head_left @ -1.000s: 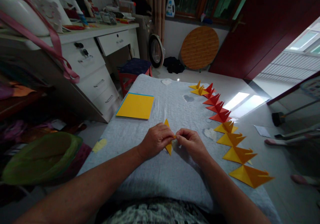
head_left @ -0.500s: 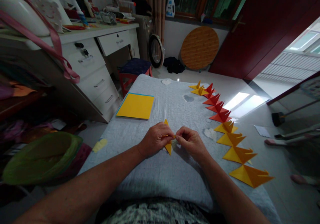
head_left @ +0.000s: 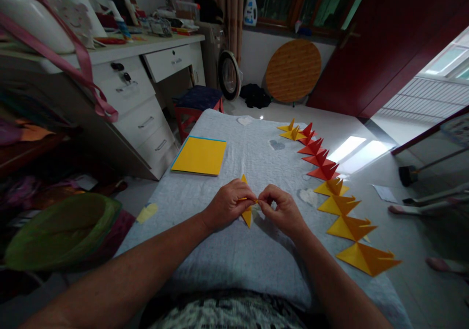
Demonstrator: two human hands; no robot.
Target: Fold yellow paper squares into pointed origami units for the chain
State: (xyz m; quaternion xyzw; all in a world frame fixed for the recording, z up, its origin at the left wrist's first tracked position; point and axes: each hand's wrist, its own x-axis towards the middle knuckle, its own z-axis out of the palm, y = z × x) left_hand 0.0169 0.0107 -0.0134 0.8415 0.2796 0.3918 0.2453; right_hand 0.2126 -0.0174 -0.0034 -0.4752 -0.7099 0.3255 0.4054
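A folded yellow paper crane is between my hands, low over the middle of the cloth. Its two pointed wings stick out beyond and below my fingers. My left hand is closed round its body, covering most of it. With thumb and forefinger, my right hand pinches the narrow tip at the right end. Farther off to the left lies a stack of square paper, yellow on top with a blue edge showing. Along the right side runs a row of folded cranes, several yellow and several red.
A pale cloth with heart patterns covers the table. Left of it stand a green-lined bin and a white drawer desk. Beyond are a red stool, an open washing machine door and a round wooden board.
My right hand's fingers have shifted slightly at the crane's tip, with a wider gap between thumb and forefinger behind the pinch. My left hand keeps its hold.
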